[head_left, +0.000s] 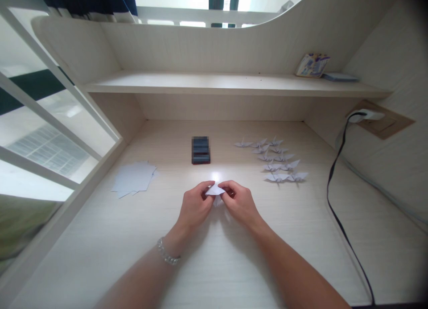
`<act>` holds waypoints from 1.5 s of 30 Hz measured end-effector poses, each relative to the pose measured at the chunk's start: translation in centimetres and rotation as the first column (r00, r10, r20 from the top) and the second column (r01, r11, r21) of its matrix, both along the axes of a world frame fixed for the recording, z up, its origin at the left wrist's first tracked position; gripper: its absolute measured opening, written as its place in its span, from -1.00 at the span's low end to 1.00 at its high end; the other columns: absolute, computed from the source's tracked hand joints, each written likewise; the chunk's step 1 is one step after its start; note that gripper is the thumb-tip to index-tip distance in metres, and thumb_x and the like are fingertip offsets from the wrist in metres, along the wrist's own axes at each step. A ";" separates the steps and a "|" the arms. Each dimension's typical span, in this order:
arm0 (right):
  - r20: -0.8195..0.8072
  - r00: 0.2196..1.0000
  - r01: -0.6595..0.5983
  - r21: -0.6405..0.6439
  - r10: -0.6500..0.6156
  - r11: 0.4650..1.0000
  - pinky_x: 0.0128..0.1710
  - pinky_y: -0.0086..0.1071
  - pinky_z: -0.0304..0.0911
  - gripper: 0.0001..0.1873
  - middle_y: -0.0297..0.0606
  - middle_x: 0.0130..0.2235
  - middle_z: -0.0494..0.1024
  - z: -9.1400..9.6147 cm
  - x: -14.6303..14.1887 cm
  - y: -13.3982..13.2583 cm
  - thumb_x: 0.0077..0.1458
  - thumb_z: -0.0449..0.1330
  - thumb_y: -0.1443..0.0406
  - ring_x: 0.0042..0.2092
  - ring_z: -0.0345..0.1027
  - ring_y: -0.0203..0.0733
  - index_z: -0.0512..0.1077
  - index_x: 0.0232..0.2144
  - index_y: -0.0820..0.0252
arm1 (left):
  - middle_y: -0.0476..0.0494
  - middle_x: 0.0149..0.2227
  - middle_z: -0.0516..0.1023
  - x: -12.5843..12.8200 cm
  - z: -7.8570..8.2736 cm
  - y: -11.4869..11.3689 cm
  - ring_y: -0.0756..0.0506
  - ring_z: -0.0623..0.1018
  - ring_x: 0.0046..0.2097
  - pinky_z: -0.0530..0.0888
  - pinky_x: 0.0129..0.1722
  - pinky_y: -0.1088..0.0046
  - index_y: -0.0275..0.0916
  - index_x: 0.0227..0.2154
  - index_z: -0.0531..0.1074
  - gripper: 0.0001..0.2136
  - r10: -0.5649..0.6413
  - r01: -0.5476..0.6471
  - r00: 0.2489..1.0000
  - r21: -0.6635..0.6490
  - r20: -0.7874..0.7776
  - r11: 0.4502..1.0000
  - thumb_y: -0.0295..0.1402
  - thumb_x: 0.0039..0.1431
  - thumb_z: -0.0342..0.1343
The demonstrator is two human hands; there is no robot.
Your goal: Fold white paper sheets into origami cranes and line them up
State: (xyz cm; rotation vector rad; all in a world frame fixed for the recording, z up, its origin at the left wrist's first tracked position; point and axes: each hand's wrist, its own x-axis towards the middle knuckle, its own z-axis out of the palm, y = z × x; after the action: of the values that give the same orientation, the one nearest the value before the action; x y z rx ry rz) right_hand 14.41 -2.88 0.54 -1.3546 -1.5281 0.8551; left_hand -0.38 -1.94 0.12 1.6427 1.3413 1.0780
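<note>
My left hand (pixel 195 206) and my right hand (pixel 239 202) meet over the middle of the desk (pixel 301 237). Both pinch a small folded piece of white paper (pixel 215 191) between their fingertips, just above the desk surface. A bead bracelet (pixel 167 254) sits on my left wrist. To the left lies a loose stack of white paper sheets (pixel 133 179). To the right, several finished white paper cranes (pixel 276 159) stand in rows.
A dark upright object (pixel 201 150), blurred out, stands behind my hands. A black cable (pixel 337 211) runs from a wall socket (pixel 366 116) down the desk's right side. A shelf (pixel 217 82) above carries a small colourful box (pixel 312 64). Window bars are at left.
</note>
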 end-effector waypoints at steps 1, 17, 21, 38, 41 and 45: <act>-0.011 1.000 0.007 0.010 -0.007 1.000 -0.29 -0.34 0.29 -0.77 -0.27 -0.31 0.56 0.0 0.0 0.0 -0.03 0.08 0.40 -0.32 0.40 -0.20 0.48 -0.30 0.15 | -0.11 -0.17 0.56 0.0 0.0 0.0 -0.09 0.54 -0.21 0.45 -0.21 0.43 -0.18 -0.17 0.48 -0.71 -0.004 0.004 1.000 0.003 0.017 1.000 -0.47 0.00 0.07; -0.082 0.995 0.071 0.205 -0.056 0.976 -0.32 -0.32 0.36 -0.77 -0.24 -0.26 0.55 0.4 -0.5 -0.5 0.01 0.12 0.39 -0.28 0.42 -0.16 0.50 -0.27 0.10 | -0.12 -0.25 0.57 0.3 0.3 -0.3 -0.06 0.56 -0.26 0.46 -0.21 0.44 -0.19 -0.01 0.35 -0.59 0.030 -0.037 0.977 0.030 0.210 0.999 -0.45 0.01 0.11; -0.089 0.996 0.043 0.196 -0.026 0.980 -0.30 -0.31 0.36 -0.77 -0.22 -0.24 0.54 0.5 -0.3 -0.6 0.02 0.13 0.38 -0.26 0.41 -0.16 0.50 -0.26 0.10 | -0.13 -0.17 0.56 0.2 0.2 -0.2 -0.10 0.55 -0.18 0.47 -0.19 0.43 -0.19 -0.06 0.43 -0.63 0.030 -0.036 0.978 0.026 0.204 0.999 -0.46 0.01 0.10; -0.642 0.763 -0.328 -0.281 0.078 0.902 -0.35 -0.38 0.30 -0.72 -0.24 -0.39 0.52 -0.5 1.0 1.1 -0.09 0.29 0.17 -0.40 0.34 -0.30 0.53 -0.30 0.19 | -0.22 -0.27 0.60 -0.2 0.4 0.4 -0.15 0.55 -0.27 0.46 -0.35 0.41 -0.28 -0.22 0.53 -0.68 -0.015 0.052 0.976 -0.167 0.217 0.985 -0.19 0.01 0.15; -0.629 0.772 -0.330 -0.276 0.090 0.903 -0.36 -0.38 0.28 -0.70 -0.25 -0.40 0.52 -0.8 1.0 1.1 -0.11 0.31 0.18 -0.42 0.32 -0.31 0.53 -0.30 0.20 | -0.23 -0.28 0.60 -0.1 0.8 0.3 -0.15 0.55 -0.27 0.45 -0.35 0.41 -0.30 -0.23 0.54 -0.65 -0.045 0.086 0.974 -0.178 0.223 0.980 -0.14 0.02 0.14; -0.578 0.809 -0.305 -0.260 0.106 0.916 -0.38 -0.37 0.26 -0.68 -0.26 -0.43 0.52 -0.7 1.0 1.2 -0.14 0.32 0.17 -0.43 0.32 -0.30 0.53 -0.29 0.21 | -0.23 -0.27 0.60 -0.1 0.9 0.3 -0.15 0.54 -0.27 0.43 -0.36 0.43 -0.29 -0.22 0.53 -0.65 -0.076 0.116 0.972 -0.174 0.222 0.978 -0.14 0.03 0.13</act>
State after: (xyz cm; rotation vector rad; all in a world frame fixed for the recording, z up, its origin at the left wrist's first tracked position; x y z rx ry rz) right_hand 15.43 -1.69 -0.19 -1.0364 -1.1021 1.5652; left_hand -0.53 -1.68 1.04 1.3974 1.1718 1.0092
